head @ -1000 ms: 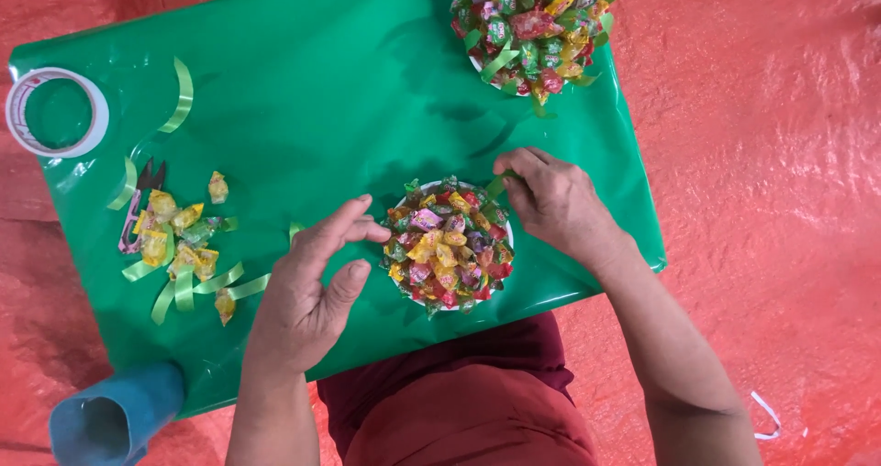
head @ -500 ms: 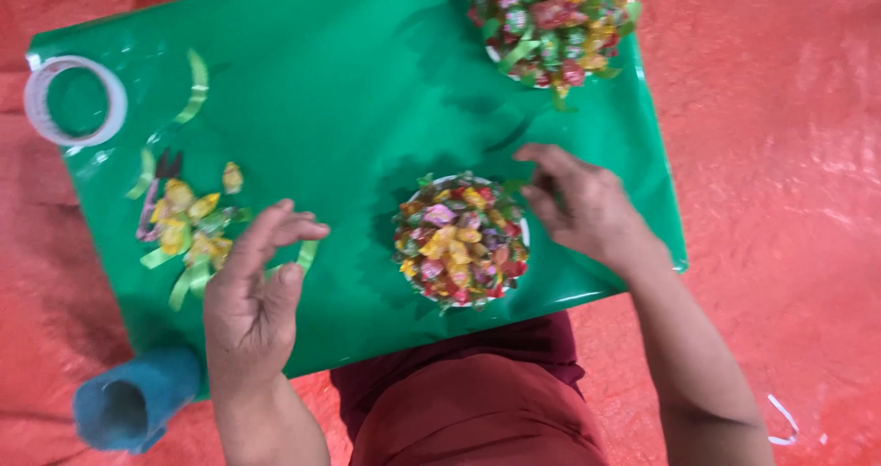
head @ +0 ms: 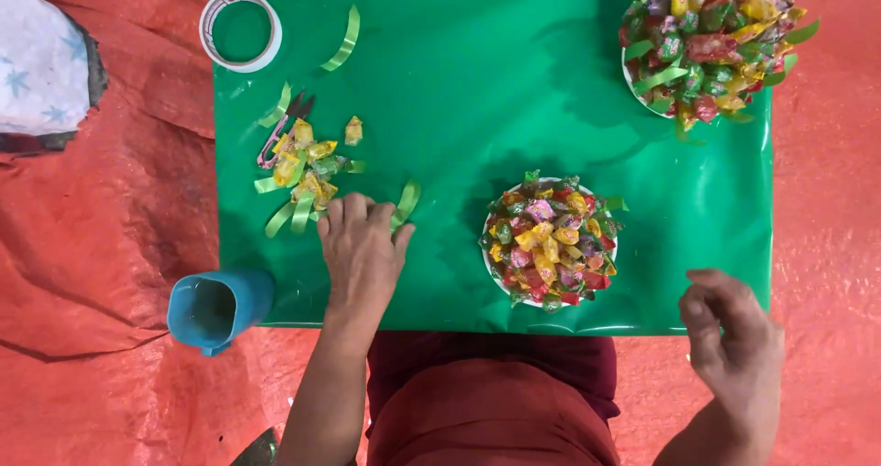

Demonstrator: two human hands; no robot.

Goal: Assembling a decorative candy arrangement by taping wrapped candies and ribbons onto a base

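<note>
Covering the floor: red tarp (head: 826, 200), wrinkled, spread under everything.
Green sheet (head: 477, 90): glossy, lying flat over the tarp, near edge just in front of the lap.
Far candy mound (head: 711, 39): heaped on a white plate at the sheet's top right corner, green ribbon loops sticking out, partly cut by the frame.
Near candy mound (head: 549, 241): round, on a white plate near the sheet's front edge, between the two hands and touched by neither.
Right hand (head: 734, 333): off the sheet's lower right corner, over the tarp, fingers curled loosely, holding nothing visible; well apart from the near mound.
Left hand (head: 362, 246): palm down on the sheet, fingers spread and pressing flat, clamped on nothing; fingertips just beside the loose ribbon strips.
Blue cup (head: 216, 308): lying at the sheet's lower left corner, mouth toward the camera, near the left wrist.
Tape roll (head: 240, 30): flat at the sheet's top left.
Loose candies (head: 307, 159): small pile mixed with cut green ribbon strips (head: 407, 200) and small snips (head: 280, 136).
Risk: slippery sheet sliding under the pressing palm, scattering the strips and candies; a wrist swing knocking the cup; a nudged plate spilling the piled mound.
</note>
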